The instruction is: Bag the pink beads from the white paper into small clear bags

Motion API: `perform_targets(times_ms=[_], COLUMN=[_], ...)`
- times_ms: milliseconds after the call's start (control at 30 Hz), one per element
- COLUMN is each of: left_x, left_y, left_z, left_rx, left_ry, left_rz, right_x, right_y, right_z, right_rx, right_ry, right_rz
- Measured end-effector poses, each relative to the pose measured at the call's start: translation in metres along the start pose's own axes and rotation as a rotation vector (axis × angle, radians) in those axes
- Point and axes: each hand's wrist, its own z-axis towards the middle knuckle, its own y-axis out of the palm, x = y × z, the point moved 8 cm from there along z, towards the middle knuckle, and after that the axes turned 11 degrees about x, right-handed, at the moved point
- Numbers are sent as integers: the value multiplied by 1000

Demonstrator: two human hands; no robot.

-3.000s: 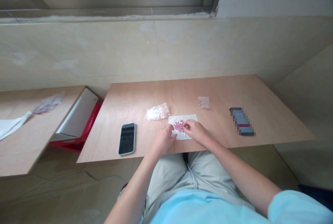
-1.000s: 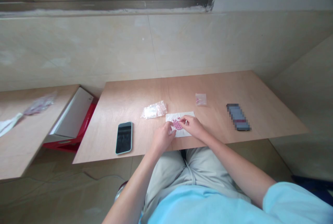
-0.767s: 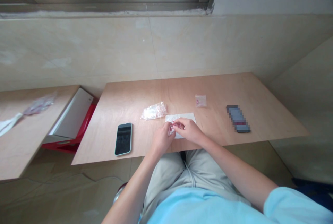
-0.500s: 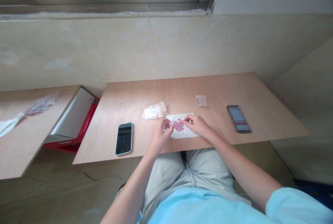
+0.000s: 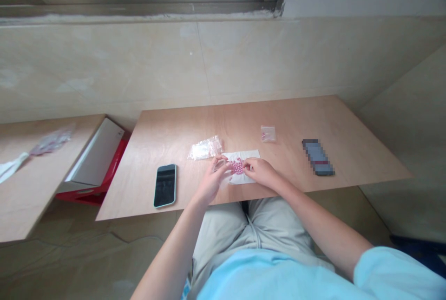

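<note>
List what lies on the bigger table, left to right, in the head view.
Phone in teal case, heap of clear bags, pink beads on white paper, small bag of beads, blurred dark object. Omitted: left hand, holding a small clear bag, and right hand, both over the paper.

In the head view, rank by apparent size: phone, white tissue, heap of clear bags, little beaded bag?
1. white tissue and phone: too alike to rank, with the tissue partly hidden.
2. heap of clear bags.
3. little beaded bag.
</note>
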Motion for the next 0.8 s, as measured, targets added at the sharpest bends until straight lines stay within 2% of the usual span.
perform_targets(times_ms=[167, 300, 367, 433, 500, 600, 667, 800], left_x=[-17, -18, -15, -12, -11, -12, -13, -18], left_y=[9, 20, 23, 22, 19, 13, 9, 6], left_z=[-8, -12, -13, -12, -10, -5, -2, 2], left_rx=[-116, -199, -215, -196, -161, -91, -48, -25], left_ry=[-52, -46, -40, -40, -54, -69, -69, -91], left_rz=[234, 229, 198, 173, 123, 18, -25, -65], right_x=[-24, -65, -71, -60, -38, -9, 0, 1], right_y=[-26, -32, -35, -38, -37, -22, -12, 1], right_z=[6, 2, 0, 2, 3, 1, -2, -8], right_rx=[154, 49, 46, 100, 126, 46, -14, -65], right_ry=[86, -59, -119, -100, -34, 19, -5, -31], right_rz=[352, 358, 308, 270, 226, 101, -15, -179])
